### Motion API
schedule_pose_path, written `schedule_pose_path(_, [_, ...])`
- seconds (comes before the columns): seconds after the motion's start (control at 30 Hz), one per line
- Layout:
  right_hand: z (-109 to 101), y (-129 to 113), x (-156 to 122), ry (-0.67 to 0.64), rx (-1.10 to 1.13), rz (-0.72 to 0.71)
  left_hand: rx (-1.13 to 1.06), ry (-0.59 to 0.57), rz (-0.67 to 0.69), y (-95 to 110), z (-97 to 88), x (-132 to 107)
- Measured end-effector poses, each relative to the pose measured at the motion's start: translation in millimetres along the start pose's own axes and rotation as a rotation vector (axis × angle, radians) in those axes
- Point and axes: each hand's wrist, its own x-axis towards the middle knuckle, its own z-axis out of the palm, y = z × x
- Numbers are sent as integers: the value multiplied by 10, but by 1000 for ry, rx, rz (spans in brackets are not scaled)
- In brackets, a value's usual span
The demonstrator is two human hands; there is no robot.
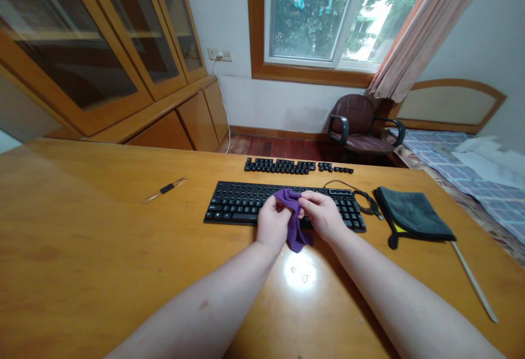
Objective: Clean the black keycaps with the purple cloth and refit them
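Note:
Both my hands meet over the near edge of a black keyboard (241, 203) on the wooden desk (82, 238). Between them hangs a small purple cloth (293, 222). My left hand (271, 225) is closed round the cloth's left side. My right hand (322, 214) pinches its upper right part. The cloth's lower end droops toward the desk in front of the keyboard. Its cable (365, 200) coils at the right end.
Rows of loose black keycaps (295, 166) lie behind the keyboard. A folded dark cloth (414, 216) and a long thin stick (473, 279) sit at the right. A clear tool with a black band (165, 189) lies at the left. An office chair (361, 126) stands beyond the desk.

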Motion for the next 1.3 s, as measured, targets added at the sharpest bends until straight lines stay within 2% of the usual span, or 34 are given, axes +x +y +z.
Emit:
schedule_pose_path(0.1, [-9, 20, 11, -7, 47, 30, -25, 9, -5, -22, -4, -1])
schedule_pose_path(0.23, [-7, 30, 17, 17, 149, 40, -177, 10, -52, -77, 5, 24])
schedule_pose_path(0.37, [6, -3, 0, 1, 168, 30, -291, -33, -101, -62, 36, 36])
schedule_pose_path(0.43, [17, -27, -12, -11, 105, 13, -300, -32, -125, -48, 47, 35])
schedule_pose_path(0.53, [28, -56, -27, -3, -38, -92, -295, 27, -140, -46, 51, 28])
schedule_pose_path(0.6, [24, -58, -30, 4, -88, -133, -287, 13, -158, -52, 49, 17])
schedule_pose_path(0.73, [11, -17, -26, 9, -10, -79, -259, -96, -192, -55, 45, -11])
schedule_pose_path(0.9, [14, 20, -35, -23, 67, -33, -279, -31, -191, -51, 32, -12])
schedule_pose_path(1.0, [11, 32, -27, -33, 53, -45, -274, -71, -177, -41, 33, -8])
schedule_pose_path(1.07, [18, 48, -11, -16, 101, -16, -281, -97, -169, -31, 42, -8])
schedule_pose_path(1.17, [33, 59, 11, 50, 120, 18, -303, -51, -170, -19, 57, -8])
schedule_pose_path(1.23, [26, 39, 11, 125, 36, -34, -325, -12, -160, -14, 63, -3])
schedule_pose_path(1.3, [0, -4, -4, 196, -119, -172, -340, 9, -134, -15, 63, 7])
